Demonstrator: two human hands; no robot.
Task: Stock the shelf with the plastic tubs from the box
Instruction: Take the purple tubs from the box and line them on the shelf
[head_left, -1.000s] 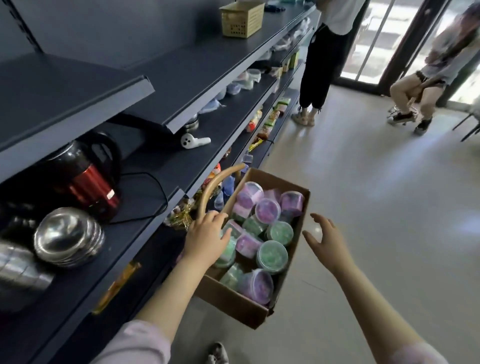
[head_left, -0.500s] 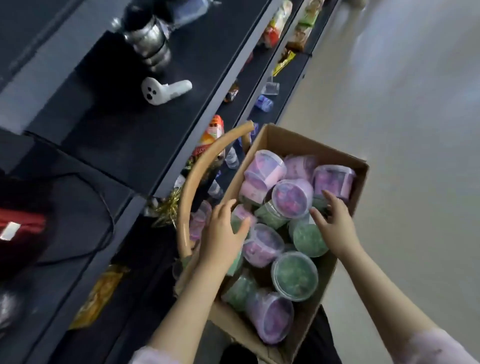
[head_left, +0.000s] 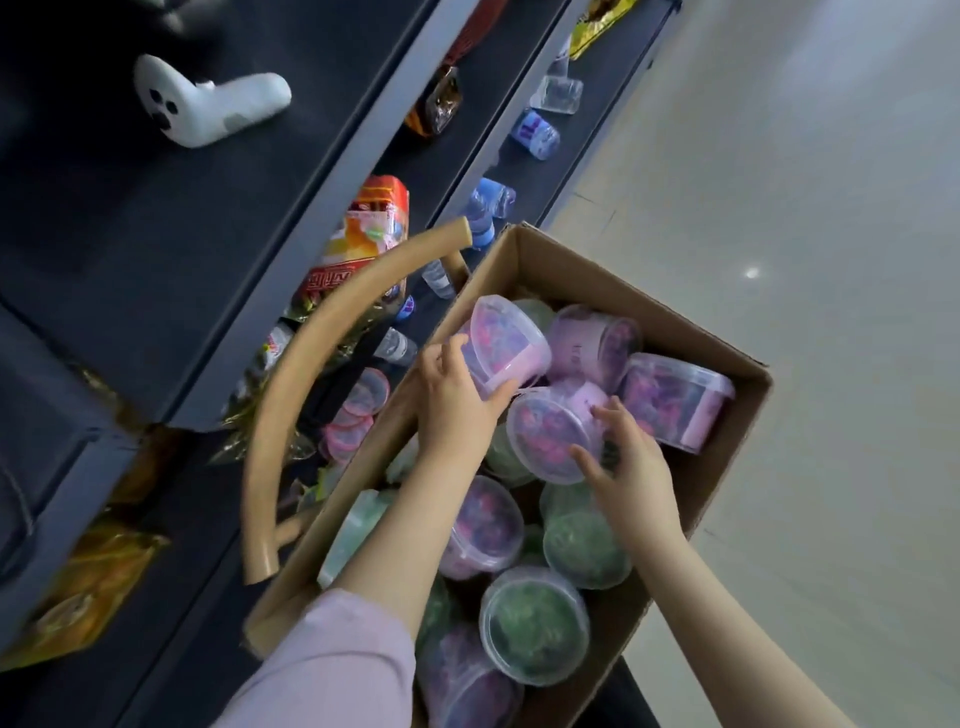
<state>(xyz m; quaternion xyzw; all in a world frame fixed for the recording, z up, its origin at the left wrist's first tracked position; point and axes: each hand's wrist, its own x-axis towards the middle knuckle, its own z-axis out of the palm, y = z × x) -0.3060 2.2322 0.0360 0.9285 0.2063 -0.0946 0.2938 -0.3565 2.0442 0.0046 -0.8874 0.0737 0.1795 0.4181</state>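
Reaching further in than before, the left hand (head_left: 457, 405) now grips the tilted pink tub (head_left: 511, 343); beside it the right hand (head_left: 634, 467) curls round the clear-lidded tub (head_left: 550, 436), both tubs inside the box (head_left: 675, 332). Lift straight up, lids level, clear of neighbours.

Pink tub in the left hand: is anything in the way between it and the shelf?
Probably yes. The left hand grips the pink tub directly. But a curved tan handle arches beside the box, over the shelf spot where other pink tubs lie, so it likely must go around.
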